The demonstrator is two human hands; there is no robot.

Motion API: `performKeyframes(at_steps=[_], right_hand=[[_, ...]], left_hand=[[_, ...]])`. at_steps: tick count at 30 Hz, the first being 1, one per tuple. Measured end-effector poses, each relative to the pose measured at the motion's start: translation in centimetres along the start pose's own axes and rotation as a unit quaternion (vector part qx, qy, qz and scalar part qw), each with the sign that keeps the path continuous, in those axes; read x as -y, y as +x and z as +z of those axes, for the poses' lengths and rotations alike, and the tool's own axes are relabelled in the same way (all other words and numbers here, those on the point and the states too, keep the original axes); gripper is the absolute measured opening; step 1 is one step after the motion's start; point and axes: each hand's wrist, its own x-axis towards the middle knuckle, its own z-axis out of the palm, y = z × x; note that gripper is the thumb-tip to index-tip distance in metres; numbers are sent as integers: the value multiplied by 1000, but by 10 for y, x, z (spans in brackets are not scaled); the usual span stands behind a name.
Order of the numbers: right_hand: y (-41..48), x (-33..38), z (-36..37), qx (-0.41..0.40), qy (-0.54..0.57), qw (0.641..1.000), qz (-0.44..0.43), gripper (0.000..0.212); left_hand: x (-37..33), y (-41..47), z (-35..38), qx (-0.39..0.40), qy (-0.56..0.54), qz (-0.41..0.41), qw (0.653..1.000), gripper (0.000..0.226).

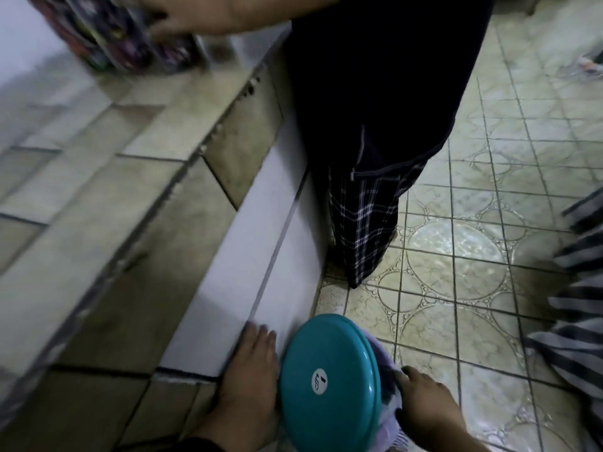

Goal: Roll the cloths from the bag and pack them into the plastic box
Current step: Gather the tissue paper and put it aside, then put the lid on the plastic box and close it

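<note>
I hold a round plastic box with a teal lid point(328, 380) between both hands at the bottom of the view, next to the edge of a tiled counter. My left hand point(251, 376) presses its left side and my right hand point(424, 402) grips its right side, where pale translucent plastic and cloth show under the lid. A white round sticker sits on the lid. At the top left, another person's hand point(192, 14) rests on a dark patterned bag point(114, 37) on the counter.
The tiled counter point(107, 197) with a white front runs along the left. A person in a dark garment and checked cloth point(365, 125) stands against it. Striped fabric point(577, 314) hangs at the right edge. The floor tiles point(473, 243) are pale and patterned.
</note>
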Motion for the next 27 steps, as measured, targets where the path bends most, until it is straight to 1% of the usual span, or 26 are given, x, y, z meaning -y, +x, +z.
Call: performKeyframes(at_steps=[2, 3, 6, 8, 9, 11, 12, 14, 15, 16, 17, 19, 20, 22, 24, 25, 27], right_hand=[[-17, 10, -41, -46, 2, 999, 21, 41], [-26, 18, -65, -75, 7, 997, 30, 33], [-54, 51, -138, -169, 75, 982, 37, 25], [-77, 89, -191, -239, 138, 961, 22, 17], [-89, 111, -218, -279, 174, 944, 10, 13], [-114, 160, -266, -347, 244, 905, -24, 10], [-128, 189, -287, -371, 273, 886, -56, 12], [-158, 253, -315, -399, 310, 850, -151, 17], [-172, 281, -321, -404, 307, 838, -200, 19], [-186, 313, -323, -402, 289, 830, -256, 22], [-200, 341, -319, -388, 258, 830, -307, 27], [-223, 393, -298, -327, 161, 844, -394, 42], [-229, 411, -284, -288, 103, 858, -412, 51], [-237, 439, -256, -201, -14, 890, -409, 64], [-236, 451, -232, -140, -87, 906, -390, 69], [-234, 451, -224, -130, -105, 910, -380, 70], [-232, 450, -214, -141, -114, 911, -371, 71]], left_hand=[[18, -22, -24, -33, -43, -7, 999, 56], [29, -36, -36, -51, -59, -8, 997, 55], [62, -80, -78, -121, -100, 2, 988, 51], [89, -120, -103, -189, -108, -6, 976, 50], [103, -142, -113, -230, -113, -22, 966, 50], [134, -189, -121, -311, -156, -74, 935, 47], [149, -214, -117, -350, -187, -108, 911, 45], [180, -265, -90, -409, -256, -195, 854, 44], [190, -286, -71, -415, -286, -238, 831, 45], [198, -310, -44, -401, -317, -285, 811, 46], [203, -331, -16, -375, -353, -326, 793, 48], [199, -367, 44, -311, -432, -396, 748, 50], [191, -378, 70, -282, -467, -416, 728, 52], [167, -394, 117, -232, -512, -448, 695, 59], [138, -400, 148, -208, -534, -462, 677, 62], [127, -400, 155, -210, -537, -463, 673, 63], [114, -400, 164, -224, -531, -478, 663, 65]])
